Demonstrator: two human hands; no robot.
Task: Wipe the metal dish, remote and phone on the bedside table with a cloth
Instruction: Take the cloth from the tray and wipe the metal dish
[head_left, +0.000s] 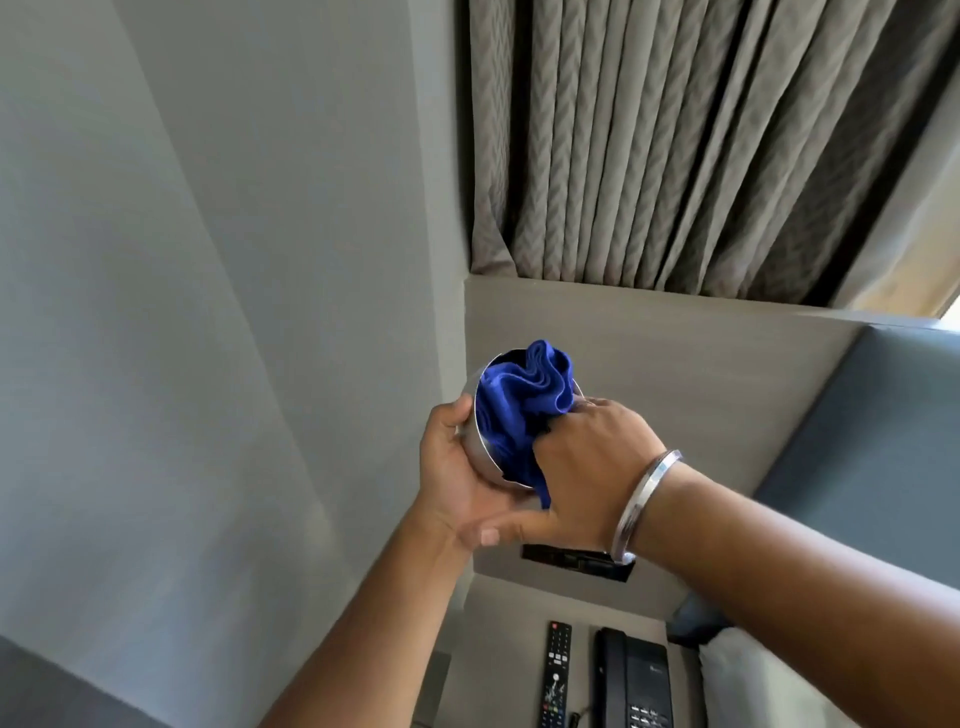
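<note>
My left hand (460, 483) holds the metal dish (475, 441) up in the air by its outer wall, tilted with the opening facing right. A blue cloth (524, 402) fills the inside of the dish and bunches out over its rim. My right hand (592, 462) grips the cloth and presses it into the dish; a silver bangle sits on that wrist. Down on the bedside table (498, 639) lie the black remote (557, 675) and, to its right, the black phone (634, 680).
A grey wall fills the left side. Grey pleated curtains (675, 145) hang at the top right above a ledge. A blue padded headboard (872, 447) and a pillow (748, 670) are on the right. A dark socket panel (571, 560) sits in the wall above the table.
</note>
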